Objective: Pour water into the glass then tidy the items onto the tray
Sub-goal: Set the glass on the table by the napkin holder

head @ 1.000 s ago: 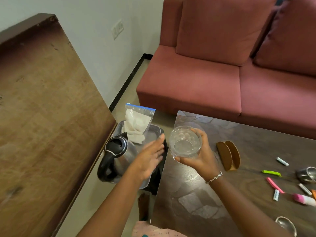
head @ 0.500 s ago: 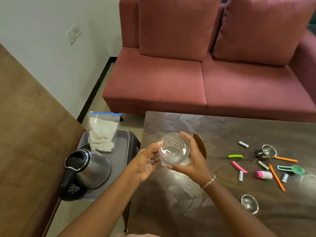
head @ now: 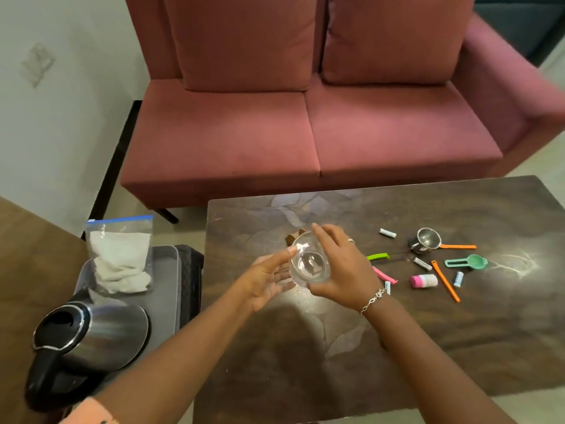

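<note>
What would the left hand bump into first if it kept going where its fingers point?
The clear round drinking glass, which the right hand holds just ahead of the left hand. Its fingers may already touch it; depth is unclear.

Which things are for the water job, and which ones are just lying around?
For the job: clear round glass, held in the right hand; shiny steel kettle with black handle; grey tray under the kettle.

Just lying about, maybe tidied later: zip bag of white cloth; small steel cup with orange handle; green plastic scoop; pink-capped white bottle; pink sofa.
</note>
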`<state>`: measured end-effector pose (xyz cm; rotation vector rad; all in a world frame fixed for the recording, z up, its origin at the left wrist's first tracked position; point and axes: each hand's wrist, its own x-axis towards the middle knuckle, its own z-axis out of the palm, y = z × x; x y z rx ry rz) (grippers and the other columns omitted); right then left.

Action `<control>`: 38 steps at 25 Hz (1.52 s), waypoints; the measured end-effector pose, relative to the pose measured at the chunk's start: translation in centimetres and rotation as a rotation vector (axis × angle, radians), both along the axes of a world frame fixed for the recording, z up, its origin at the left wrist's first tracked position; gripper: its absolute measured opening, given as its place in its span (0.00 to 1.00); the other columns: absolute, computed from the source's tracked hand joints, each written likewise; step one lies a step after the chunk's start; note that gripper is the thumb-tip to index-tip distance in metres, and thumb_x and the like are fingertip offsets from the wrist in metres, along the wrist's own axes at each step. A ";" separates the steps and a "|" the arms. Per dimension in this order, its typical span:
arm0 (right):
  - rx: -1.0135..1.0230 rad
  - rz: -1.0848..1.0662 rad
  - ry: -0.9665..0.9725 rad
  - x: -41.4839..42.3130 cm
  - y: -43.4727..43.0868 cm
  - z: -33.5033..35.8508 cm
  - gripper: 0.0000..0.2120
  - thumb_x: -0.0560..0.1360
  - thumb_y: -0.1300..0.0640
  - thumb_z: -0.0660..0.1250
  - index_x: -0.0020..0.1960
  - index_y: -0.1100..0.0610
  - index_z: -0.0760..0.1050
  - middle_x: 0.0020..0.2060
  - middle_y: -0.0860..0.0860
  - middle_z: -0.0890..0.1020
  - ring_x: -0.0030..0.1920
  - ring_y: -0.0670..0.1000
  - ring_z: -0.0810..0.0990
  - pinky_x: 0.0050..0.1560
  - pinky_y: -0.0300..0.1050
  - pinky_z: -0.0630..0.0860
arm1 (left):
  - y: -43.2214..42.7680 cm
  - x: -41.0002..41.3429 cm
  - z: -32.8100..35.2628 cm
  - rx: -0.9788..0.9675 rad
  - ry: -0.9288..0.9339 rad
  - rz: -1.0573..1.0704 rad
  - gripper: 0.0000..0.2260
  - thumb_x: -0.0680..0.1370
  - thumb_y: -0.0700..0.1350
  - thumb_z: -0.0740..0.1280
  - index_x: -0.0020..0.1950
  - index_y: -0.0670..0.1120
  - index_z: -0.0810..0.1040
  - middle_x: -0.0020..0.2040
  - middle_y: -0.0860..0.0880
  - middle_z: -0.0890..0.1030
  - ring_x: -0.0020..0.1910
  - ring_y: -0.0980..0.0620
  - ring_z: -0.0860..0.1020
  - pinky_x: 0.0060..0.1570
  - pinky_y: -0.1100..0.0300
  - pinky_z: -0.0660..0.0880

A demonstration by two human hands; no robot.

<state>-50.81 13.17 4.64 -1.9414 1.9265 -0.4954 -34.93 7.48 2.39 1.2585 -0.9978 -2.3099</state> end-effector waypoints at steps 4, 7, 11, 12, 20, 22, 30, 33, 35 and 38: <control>0.040 -0.107 -0.010 -4.5 -0.9 -1.7 0.46 0.61 0.51 0.74 0.73 0.59 0.56 0.67 0.54 0.64 0.64 0.55 0.69 0.55 0.52 0.76 | -2.0 -3.8 -0.9 -0.399 -0.269 -0.285 0.32 0.70 0.61 0.65 0.69 0.45 0.67 0.68 0.47 0.71 0.69 0.48 0.68 0.65 0.53 0.65; 0.068 -0.181 0.012 -8.3 -2.1 -4.2 0.46 0.61 0.54 0.75 0.72 0.60 0.57 0.67 0.56 0.64 0.63 0.57 0.70 0.55 0.54 0.76 | -3.8 -5.6 -2.7 -0.963 -0.757 -0.654 0.43 0.70 0.61 0.68 0.76 0.46 0.50 0.77 0.45 0.48 0.76 0.46 0.46 0.74 0.48 0.49; 0.077 -0.285 0.025 -12.1 -4.6 -8.4 0.45 0.60 0.56 0.76 0.71 0.61 0.58 0.66 0.58 0.66 0.60 0.59 0.71 0.50 0.50 0.75 | -5.8 -7.0 -4.6 -1.359 -0.990 -0.980 0.43 0.73 0.61 0.65 0.76 0.45 0.43 0.77 0.42 0.40 0.75 0.44 0.37 0.73 0.48 0.38; 0.081 -0.308 0.019 -12.7 -5.3 -9.5 0.45 0.60 0.56 0.76 0.71 0.61 0.58 0.65 0.59 0.66 0.61 0.59 0.71 0.51 0.49 0.74 | -6.3 -7.1 -5.0 -1.378 -1.015 -1.012 0.43 0.73 0.60 0.64 0.75 0.45 0.42 0.76 0.41 0.39 0.75 0.44 0.37 0.73 0.48 0.38; 0.144 -0.411 0.001 -15.3 -10.7 -16.8 0.44 0.62 0.56 0.75 0.72 0.63 0.57 0.67 0.60 0.64 0.65 0.61 0.67 0.61 0.53 0.71 | -8.9 -7.5 -8.6 -1.366 -1.053 -1.086 0.45 0.72 0.60 0.66 0.75 0.43 0.41 0.76 0.40 0.39 0.75 0.43 0.38 0.73 0.46 0.39; 0.156 -0.426 -0.002 -15.5 -11.6 -18.2 0.44 0.63 0.56 0.75 0.72 0.63 0.56 0.68 0.60 0.63 0.65 0.61 0.67 0.61 0.53 0.70 | -9.0 -7.4 -9.5 -1.377 -1.032 -1.077 0.45 0.72 0.60 0.66 0.75 0.43 0.41 0.76 0.40 0.40 0.75 0.43 0.38 0.72 0.47 0.38; 0.196 -0.498 -0.029 -15.0 -13.2 -21.1 0.45 0.62 0.57 0.77 0.71 0.63 0.56 0.67 0.60 0.63 0.64 0.62 0.68 0.59 0.55 0.72 | -9.4 -5.5 -12.4 -1.397 -1.032 -1.076 0.47 0.71 0.59 0.68 0.75 0.44 0.40 0.76 0.41 0.41 0.75 0.43 0.39 0.70 0.49 0.35; 0.182 -0.528 -0.048 -14.9 -13.2 -21.5 0.44 0.62 0.57 0.77 0.71 0.63 0.57 0.67 0.61 0.63 0.63 0.63 0.68 0.59 0.56 0.71 | -9.6 -5.2 -12.7 -1.394 -1.047 -1.067 0.47 0.70 0.59 0.68 0.75 0.44 0.40 0.76 0.41 0.41 0.75 0.43 0.39 0.69 0.49 0.35; 0.217 -0.540 -0.041 -14.8 -13.4 -21.5 0.45 0.63 0.57 0.77 0.71 0.63 0.55 0.68 0.61 0.62 0.65 0.63 0.66 0.61 0.58 0.70 | -9.6 -5.2 -12.6 -1.390 -1.053 -1.064 0.47 0.71 0.59 0.68 0.75 0.44 0.41 0.76 0.41 0.41 0.75 0.43 0.39 0.69 0.49 0.35; 0.292 -0.483 0.088 -14.8 -13.3 -20.9 0.44 0.65 0.54 0.75 0.72 0.64 0.53 0.69 0.64 0.61 0.69 0.63 0.61 0.67 0.57 0.64 | -9.5 -5.0 -11.8 -1.389 -1.072 -1.042 0.45 0.72 0.58 0.68 0.75 0.44 0.41 0.77 0.41 0.41 0.75 0.43 0.39 0.69 0.49 0.35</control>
